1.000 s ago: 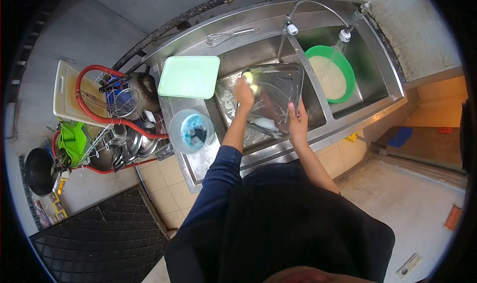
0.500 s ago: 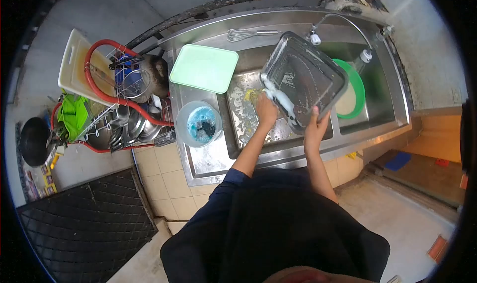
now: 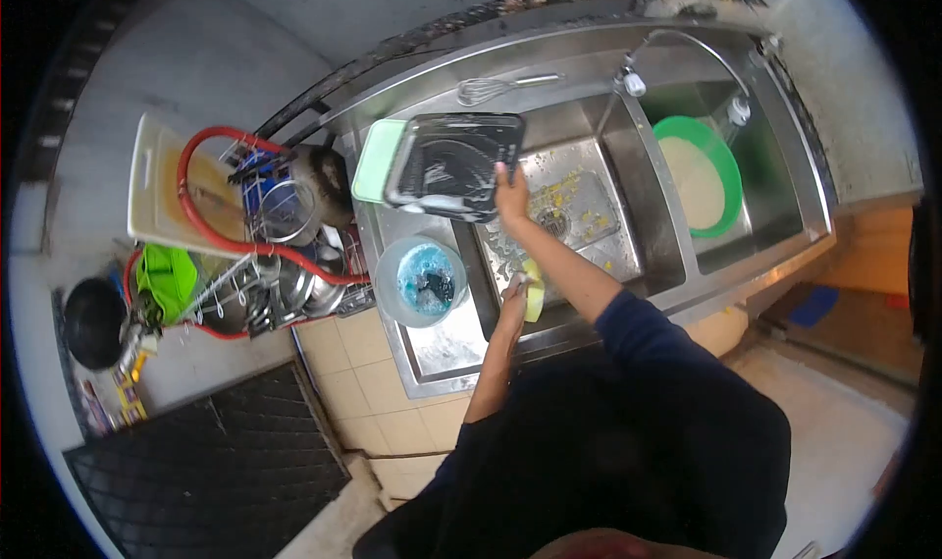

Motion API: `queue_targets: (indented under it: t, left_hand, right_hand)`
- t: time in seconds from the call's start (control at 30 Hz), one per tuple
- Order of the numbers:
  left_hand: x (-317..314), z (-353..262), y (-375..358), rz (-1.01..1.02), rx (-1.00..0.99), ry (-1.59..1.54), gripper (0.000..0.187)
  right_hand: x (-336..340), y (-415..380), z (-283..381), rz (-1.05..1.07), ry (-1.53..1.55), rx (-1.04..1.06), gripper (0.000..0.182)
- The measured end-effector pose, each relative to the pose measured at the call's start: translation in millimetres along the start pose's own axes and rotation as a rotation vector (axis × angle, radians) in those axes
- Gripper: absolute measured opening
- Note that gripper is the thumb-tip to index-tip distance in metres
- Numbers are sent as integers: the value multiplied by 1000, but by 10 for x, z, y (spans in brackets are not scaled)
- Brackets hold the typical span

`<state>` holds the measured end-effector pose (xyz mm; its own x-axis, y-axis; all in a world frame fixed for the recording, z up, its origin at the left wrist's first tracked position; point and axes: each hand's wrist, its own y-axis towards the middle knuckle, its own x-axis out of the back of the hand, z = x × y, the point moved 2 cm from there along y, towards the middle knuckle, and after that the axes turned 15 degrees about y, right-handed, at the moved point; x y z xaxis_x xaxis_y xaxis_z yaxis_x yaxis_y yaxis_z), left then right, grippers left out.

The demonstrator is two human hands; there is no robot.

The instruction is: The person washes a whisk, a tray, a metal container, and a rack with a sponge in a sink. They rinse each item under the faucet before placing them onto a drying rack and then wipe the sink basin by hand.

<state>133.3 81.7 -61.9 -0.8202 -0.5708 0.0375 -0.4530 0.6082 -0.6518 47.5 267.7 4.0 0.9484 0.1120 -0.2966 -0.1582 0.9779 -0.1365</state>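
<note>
My right hand (image 3: 511, 198) grips the right-hand edge of a black rectangular baking pan (image 3: 446, 161) streaked with soap suds. The pan overlaps a pale green rectangular lid or tray (image 3: 372, 162) at the sink's left side. Near the front of the left basin, my left hand (image 3: 514, 300) is closed on a yellow-green sponge (image 3: 534, 292). Beside that hand stands a translucent tub (image 3: 389, 286) of blue soapy water with something dark in it. The steel basin (image 3: 638, 227) below has wet yellow scraps on its floor.
A whisk (image 3: 510, 88) lies on the back ledge. In the right basin sits a green bowl (image 3: 731, 181) of cloudy liquid, beneath the faucet (image 3: 702, 44). Left of the sink are a dish rack with a red rim (image 3: 211, 220) and a white cutting board (image 3: 162, 191).
The baking pan has swung left in my right hand, from over the right side of the basin to over the green lid. My left hand has drawn back toward the sink's front with the sponge.
</note>
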Motion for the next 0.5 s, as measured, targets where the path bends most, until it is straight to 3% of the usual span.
queue_targets:
  t: [0.07,0.1,0.13,0.23,0.3,0.33,0.37,0.4,0.43,0.47,0.5]
  left_hand:
    - [131,-75,-123,36,34,-70,20]
    - [164,-95,-162,45,54,-167,18]
    - [164,-40,-130,64,77,-155,18]
    - [170,46,-39,70,16,-221,12]
    - [136,101,43,25,79,-213,10]
    - [117,145,80,-22,131,-207,8]
    - [144,352,200,-58,108,-161,9]
    - [184,619,357,-58,120,-163,9]
    - [252,903,508,-135,133,62,13]
    - [292,1053,626,-211,148,289,17]
    - [268,906,650,-267,59,721,22]
  right_hand:
    - [-141,121,-532,41,-164,69,52]
    - [-214,36,-350,43,-251,-26,50]
    - [-234,112,-547,88,-483,202,47]
    - [-4,186,-860,146,-528,166,40]
    - [477,201,-784,41,-255,-75,27]
    - [1017,480,-1813,41,-352,113,27]
    - [1339,495,-1487,-83,-540,-264,32]
    - [1763,608,-1738,-267,-555,-119,32]
    - [2112,688,-1684,-284,-819,-29,30]
    - [2444,853,-1510,-40,-1074,-150,35]
    - [2686,990,-1518,-108,-1134,-171,38]
